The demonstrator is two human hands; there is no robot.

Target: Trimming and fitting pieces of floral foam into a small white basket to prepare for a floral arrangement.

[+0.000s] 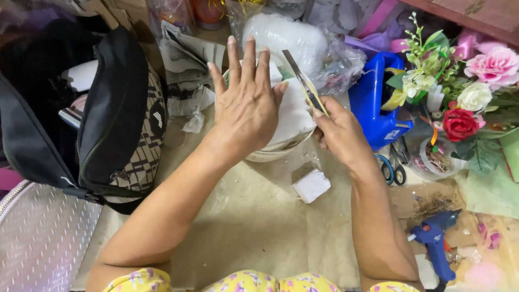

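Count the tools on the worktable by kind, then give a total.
Knife, in the right hand: 1
Scissors: 1
Glue gun: 1
Tape dispenser: 1
Total: 4

Two bare forearms are seen rising from the bottom of the frame toward its centre, ending in the left hand [247, 105] and the right hand [339, 132]. No sleeves are seen on the forearms, and no rings, watch or bracelets are visible. At the bottom edge, yellow clothing printed with small pink and purple flowers and green leaves is shown.
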